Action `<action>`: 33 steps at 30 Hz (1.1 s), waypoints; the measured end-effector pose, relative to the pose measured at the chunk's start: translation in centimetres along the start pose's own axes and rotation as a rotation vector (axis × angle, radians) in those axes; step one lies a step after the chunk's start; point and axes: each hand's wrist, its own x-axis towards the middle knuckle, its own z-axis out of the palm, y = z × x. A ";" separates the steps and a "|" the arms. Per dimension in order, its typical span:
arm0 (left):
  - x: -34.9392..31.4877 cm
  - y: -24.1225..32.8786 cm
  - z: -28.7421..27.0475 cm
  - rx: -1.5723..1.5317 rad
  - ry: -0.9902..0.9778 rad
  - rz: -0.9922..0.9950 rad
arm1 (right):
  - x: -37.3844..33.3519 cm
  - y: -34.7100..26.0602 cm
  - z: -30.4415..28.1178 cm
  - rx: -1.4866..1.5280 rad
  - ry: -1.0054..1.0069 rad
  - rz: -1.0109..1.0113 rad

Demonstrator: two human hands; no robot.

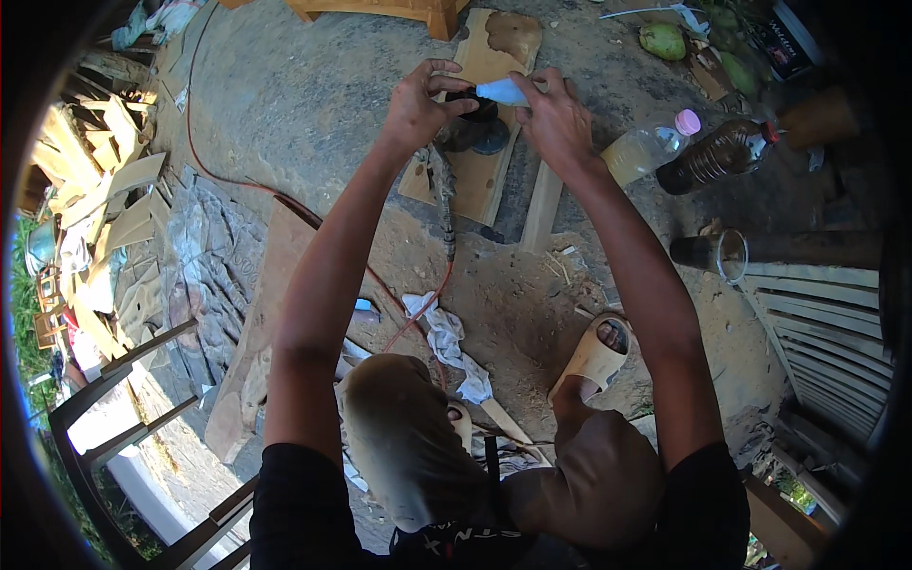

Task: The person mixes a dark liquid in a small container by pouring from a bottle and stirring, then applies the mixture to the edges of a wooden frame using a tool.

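1. A small light-blue bottle (502, 91) is held by the right hand (556, 119) at the far end of the scene, above a wooden board (484, 161) that lies on the dirt ground (313, 85). The fingers of this hand are closed around the bottle.
2. A dark round tool (475, 122), probably a grinder, is held by the left hand (418, 104), whose fingers are closed on its top. The bottle tip is pointed toward this tool, just beside the left fingers; whether they touch cannot be told.
3. A grey cable (445, 214) is seen running from the tool toward the person, and it is continued by a thin red cord (285, 201) across the ground.
4. To the right of the hands, a clear plastic bottle (646, 147) with a pink cap and pale yellow liquid is lying on its side. Just beside it a dark brown bottle (712, 157) with a red cap is lying too.
5. At the top right, green round fruits (663, 40) and a dark package (787, 43) with light print are found; the package is cut off by the dark rim.
6. A white rag (446, 337) is lying between the knees, near a beige sandal (594, 356).
7. Pale wood scraps (114, 218) are piled at the left; their details are hard to make out. A white slatted panel (817, 328) is partly hidden at the right edge.
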 end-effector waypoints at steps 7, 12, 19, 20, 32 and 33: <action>0.2 0.5 0.2 0.052 0.002 -0.005 | 0.2 0.5 0.1 -0.042 0.024 -0.021; 0.3 -0.1 0.1 0.015 -0.003 -0.001 | 0.2 0.5 0.4 -0.034 0.036 -0.017; 0.4 -0.1 0.2 0.021 -0.002 0.025 | -0.6 0.9 -0.1 0.116 -0.007 0.082; 0.5 0.1 0.3 0.021 -0.013 0.020 | -0.7 1.1 -0.2 0.126 -0.006 0.090; 0.1 0.0 -0.4 0.039 -0.009 0.025 | 0.0 0.1 -0.3 0.008 0.034 0.000; 0.1 0.2 -0.3 0.047 -0.007 0.022 | 0.0 0.1 -0.2 -0.007 0.032 -0.004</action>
